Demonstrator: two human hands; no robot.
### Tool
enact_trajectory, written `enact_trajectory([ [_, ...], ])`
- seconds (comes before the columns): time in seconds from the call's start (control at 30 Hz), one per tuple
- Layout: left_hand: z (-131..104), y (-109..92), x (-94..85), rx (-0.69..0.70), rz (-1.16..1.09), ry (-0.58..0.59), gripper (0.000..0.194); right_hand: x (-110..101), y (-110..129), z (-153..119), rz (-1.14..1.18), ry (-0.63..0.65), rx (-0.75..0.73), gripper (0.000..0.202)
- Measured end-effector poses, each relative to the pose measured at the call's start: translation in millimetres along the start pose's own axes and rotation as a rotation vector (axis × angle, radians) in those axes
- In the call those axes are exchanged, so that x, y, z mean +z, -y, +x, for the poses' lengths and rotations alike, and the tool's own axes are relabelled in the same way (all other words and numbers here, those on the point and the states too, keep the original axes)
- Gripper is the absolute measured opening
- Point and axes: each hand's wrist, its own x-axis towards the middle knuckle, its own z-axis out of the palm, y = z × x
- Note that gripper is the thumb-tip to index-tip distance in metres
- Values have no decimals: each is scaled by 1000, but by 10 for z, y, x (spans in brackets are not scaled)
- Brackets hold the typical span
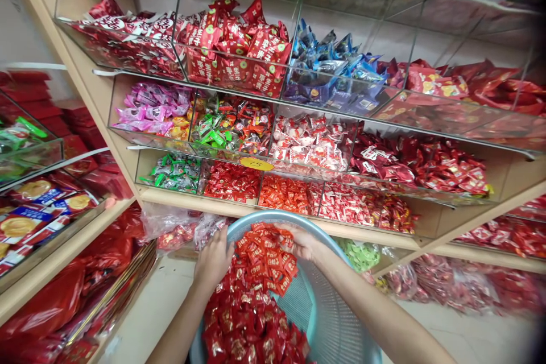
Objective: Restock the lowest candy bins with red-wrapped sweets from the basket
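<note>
Pale wooden shelf unit with clear bins (77, 74), far side, stocked with wrapped sweets. Round light-blue plastic mesh basket (341, 307), near, partly filled; bare mesh shows at right. Left hand (214, 257) at basket's left rim, right hand (303, 243) touching orange-red candies; cannot tell whether either grip is closed. Inside basket: shiny dark-red wrapped candies (251, 324), near; small orange-red wrapped candies (267, 256), far. Work seems unfinished: both heaps remain in basket. Large red bags (264, 60) bear white Chinese characters; yellow oval label (256, 164) seemingly reads "15"; candy lettering illegible.
</note>
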Motion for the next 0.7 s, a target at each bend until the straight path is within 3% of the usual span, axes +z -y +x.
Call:
enact_trajectory([
  [0.07,1,-6,-9,-6,4,4,47,-11,-79,-46,112,-1,121,12],
  [0.17,4,-13,-22,-8,16,12,47,7,-261,-27,151,-196,116,14],
  [0.3,6,-14,-23,10,28,1,47,109,-458,105,-44,-531,-232,17],
  [0.37,5,-12,-19,9,38,-3,47,199,-493,146,-217,-611,-427,20],
  [0.57,1,-9,-15,7,25,5,47,475,-484,90,-521,-509,-667,20],
  [0.7,3,-8,-12,4,7,-2,46,476,-449,73,-542,-479,-734,19],
])
